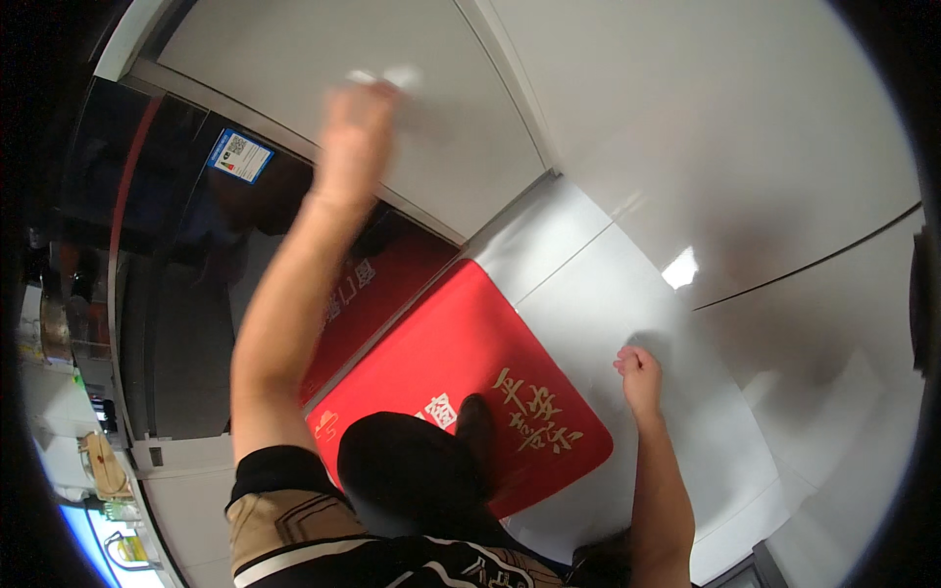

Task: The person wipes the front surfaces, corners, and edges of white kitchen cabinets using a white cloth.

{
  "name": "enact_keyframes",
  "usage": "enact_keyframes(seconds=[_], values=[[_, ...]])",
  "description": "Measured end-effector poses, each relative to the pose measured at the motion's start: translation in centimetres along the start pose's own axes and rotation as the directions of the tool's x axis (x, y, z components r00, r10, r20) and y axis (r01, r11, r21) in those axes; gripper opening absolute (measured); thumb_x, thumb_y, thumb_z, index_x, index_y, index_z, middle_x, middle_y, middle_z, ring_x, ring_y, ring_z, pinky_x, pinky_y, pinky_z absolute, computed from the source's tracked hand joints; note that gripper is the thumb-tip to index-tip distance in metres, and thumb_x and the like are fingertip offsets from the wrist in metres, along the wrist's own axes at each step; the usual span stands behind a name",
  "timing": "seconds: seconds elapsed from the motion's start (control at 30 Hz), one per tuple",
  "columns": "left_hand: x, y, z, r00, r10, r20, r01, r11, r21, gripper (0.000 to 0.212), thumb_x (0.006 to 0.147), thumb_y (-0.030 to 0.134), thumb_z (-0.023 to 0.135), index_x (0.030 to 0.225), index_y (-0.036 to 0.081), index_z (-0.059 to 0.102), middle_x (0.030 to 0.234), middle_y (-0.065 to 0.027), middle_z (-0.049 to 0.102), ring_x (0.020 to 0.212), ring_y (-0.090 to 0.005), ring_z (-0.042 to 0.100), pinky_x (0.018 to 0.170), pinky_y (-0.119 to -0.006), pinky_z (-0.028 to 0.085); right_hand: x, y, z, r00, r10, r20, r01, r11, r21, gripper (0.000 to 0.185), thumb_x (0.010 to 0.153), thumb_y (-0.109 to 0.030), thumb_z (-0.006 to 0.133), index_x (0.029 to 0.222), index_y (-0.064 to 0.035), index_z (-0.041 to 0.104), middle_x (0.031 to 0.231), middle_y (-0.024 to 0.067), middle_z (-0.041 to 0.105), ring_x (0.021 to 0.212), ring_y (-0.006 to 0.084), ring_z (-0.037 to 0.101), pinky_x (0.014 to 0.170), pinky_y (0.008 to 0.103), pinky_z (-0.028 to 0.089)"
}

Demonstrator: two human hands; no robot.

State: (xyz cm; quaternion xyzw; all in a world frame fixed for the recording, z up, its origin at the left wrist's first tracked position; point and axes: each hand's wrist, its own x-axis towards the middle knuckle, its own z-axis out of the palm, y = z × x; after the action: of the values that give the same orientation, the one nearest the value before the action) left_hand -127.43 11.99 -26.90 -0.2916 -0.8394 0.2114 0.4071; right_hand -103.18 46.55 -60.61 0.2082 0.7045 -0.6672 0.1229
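Note:
My left hand is raised in front of a pale grey cabinet door and blurred by motion. Whitish patches show around its fingertips; whether they are glare or something held, I cannot tell. Lower on the right, my right hand is curled in a loose fist over the pale tiled floor, with nothing visible in it. A red floor mat with gold and white characters lies below me, and a dark shoe rests on it.
Left of the mat is a glossy black built-in appliance bearing a blue-and-white label. A counter at the far left holds a wooden board and a metal pot. A glossy pale panel stands at upper right.

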Motion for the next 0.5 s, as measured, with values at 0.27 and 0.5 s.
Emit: enact_keyframes(seconds=[0.27, 0.5], values=[[0.5, -3.4, -3.5, 0.991, -0.094, -0.093, 0.099, 0.993, 0.059, 0.025, 0.077, -0.003, 0.063, 0.101, 0.003, 0.068, 0.108, -0.0111, 0.063, 0.094, -0.0296, 0.059, 0.083, -0.037, 0.051, 1.2, -1.8, 3.1, 0.994, 0.001, 0.108, 0.0, 1.0, -0.004, 0.027, 0.099, -0.015, 0.048, 0.109, 0.004, 0.063, 0.101, 0.0121, 0.068, 0.085, 0.0188, 0.067, 0.078, 0.0303, 0.053], [-9.1, 7.9, 6.1, 0.966, 0.056, 0.254, 0.012, 0.966, -0.257, 0.019, 0.074, 0.007, 0.06, 0.092, 0.003, 0.065, 0.106, -0.0081, 0.055, 0.097, -0.0274, 0.055, 0.08, -0.035, 0.053, 0.1, -1.4, 2.2, 1.0, 0.023, -0.01, -0.023, 0.999, 0.04, 0.024, 0.096, -0.012, 0.049, 0.105, 0.0038, 0.065, 0.096, 0.0127, 0.07, 0.082, 0.0208, 0.069, 0.073, 0.0306, 0.052]])
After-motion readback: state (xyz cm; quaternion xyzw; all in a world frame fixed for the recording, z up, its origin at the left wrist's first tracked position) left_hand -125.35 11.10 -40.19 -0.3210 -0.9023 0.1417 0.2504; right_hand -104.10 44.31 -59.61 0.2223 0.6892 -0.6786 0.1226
